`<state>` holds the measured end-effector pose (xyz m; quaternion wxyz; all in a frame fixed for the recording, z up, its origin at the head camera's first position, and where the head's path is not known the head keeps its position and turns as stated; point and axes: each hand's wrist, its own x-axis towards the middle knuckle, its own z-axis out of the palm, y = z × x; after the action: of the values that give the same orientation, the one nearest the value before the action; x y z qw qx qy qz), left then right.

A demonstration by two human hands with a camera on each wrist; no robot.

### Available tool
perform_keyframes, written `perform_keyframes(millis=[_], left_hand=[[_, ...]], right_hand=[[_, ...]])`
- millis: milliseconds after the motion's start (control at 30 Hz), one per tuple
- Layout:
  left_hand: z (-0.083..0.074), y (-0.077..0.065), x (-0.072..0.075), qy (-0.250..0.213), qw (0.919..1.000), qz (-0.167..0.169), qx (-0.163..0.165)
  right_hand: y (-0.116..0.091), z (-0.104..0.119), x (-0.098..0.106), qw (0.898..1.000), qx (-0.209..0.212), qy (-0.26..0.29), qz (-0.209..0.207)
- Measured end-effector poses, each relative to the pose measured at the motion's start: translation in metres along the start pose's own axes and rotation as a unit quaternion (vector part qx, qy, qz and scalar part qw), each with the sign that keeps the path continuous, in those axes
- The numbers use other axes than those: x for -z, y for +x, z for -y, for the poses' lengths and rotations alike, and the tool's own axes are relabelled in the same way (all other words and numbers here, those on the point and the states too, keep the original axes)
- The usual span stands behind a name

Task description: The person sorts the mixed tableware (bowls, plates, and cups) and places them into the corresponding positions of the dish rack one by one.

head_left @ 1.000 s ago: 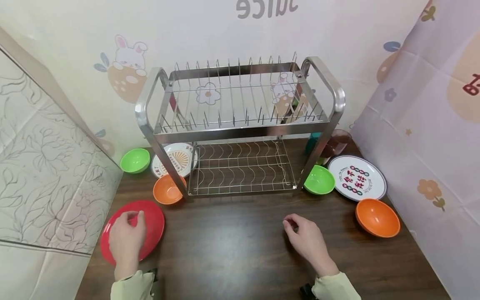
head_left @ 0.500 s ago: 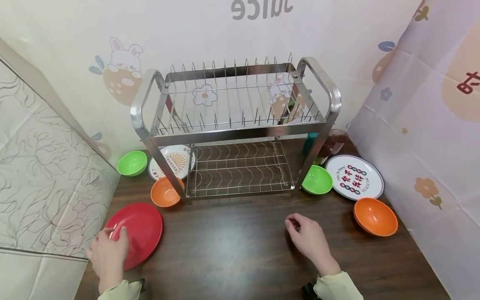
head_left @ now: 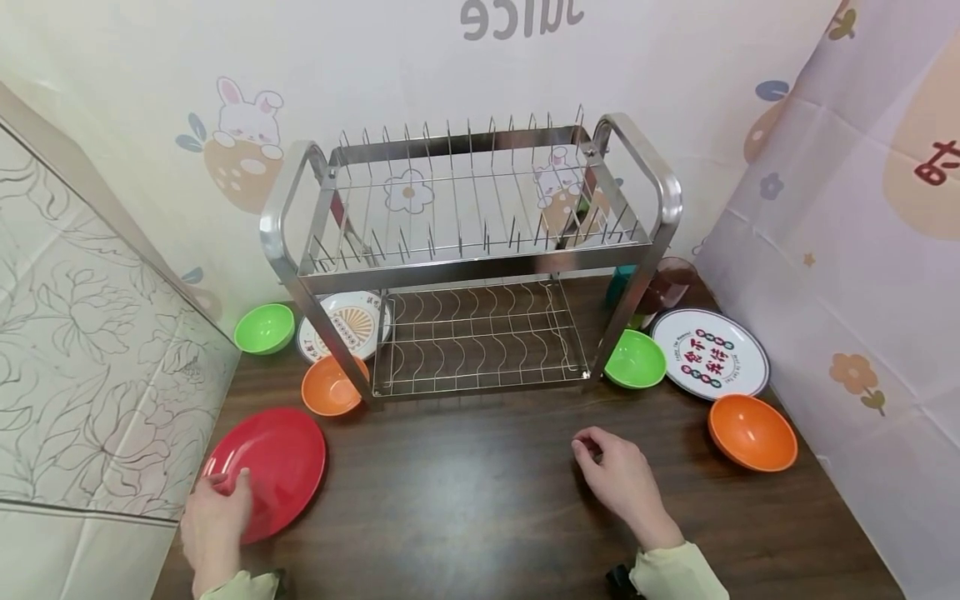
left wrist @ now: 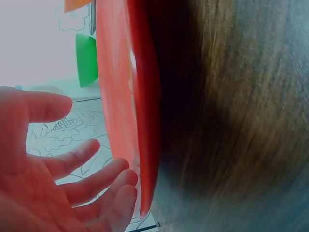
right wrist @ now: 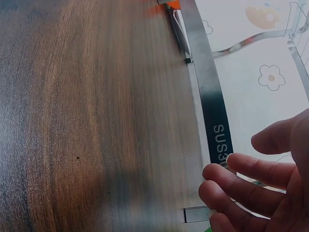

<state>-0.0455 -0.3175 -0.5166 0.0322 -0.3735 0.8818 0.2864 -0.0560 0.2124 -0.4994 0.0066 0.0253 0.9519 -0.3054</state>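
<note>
A red plate (head_left: 281,467) lies flat on the table at the left. At its near left rim is my left hand (head_left: 215,523), fingers loosely bent and thumb apart from them. The left wrist view shows the fingertips (left wrist: 126,181) right by the edge of the red plate (left wrist: 145,106), with nothing between thumb and fingers. My right hand (head_left: 618,479) hovers over the front right of the table, loosely curled and holding nothing. The steel two-tier dish rack (head_left: 468,268) stands behind both hands.
Left of the rack are a green bowl (head_left: 264,328), an orange bowl (head_left: 330,387) and a white patterned plate (head_left: 354,321). On its right sit another green bowl (head_left: 636,360), a white plate (head_left: 738,358), an orange bowl (head_left: 752,433) and a dark translucent cup (head_left: 671,283).
My left hand has moved left and back toward me, from over the red plate to its near left rim. The right hand has stayed nearly still.
</note>
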Motion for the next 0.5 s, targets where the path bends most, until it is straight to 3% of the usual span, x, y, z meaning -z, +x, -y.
perform_keyframes(millis=[333,500], left_hand=[[0.006,0.0,0.003,0.008,0.9989,-0.042,0.022],[0.011,0.001,0.004,-0.01,0.9989,-0.028,0.036]], right_hand=[[0.005,0.001,0.002,1.0,0.007,0.003,0.002],[0.002,0.0,-0.001,1.0,0.0,0.007,0.002]])
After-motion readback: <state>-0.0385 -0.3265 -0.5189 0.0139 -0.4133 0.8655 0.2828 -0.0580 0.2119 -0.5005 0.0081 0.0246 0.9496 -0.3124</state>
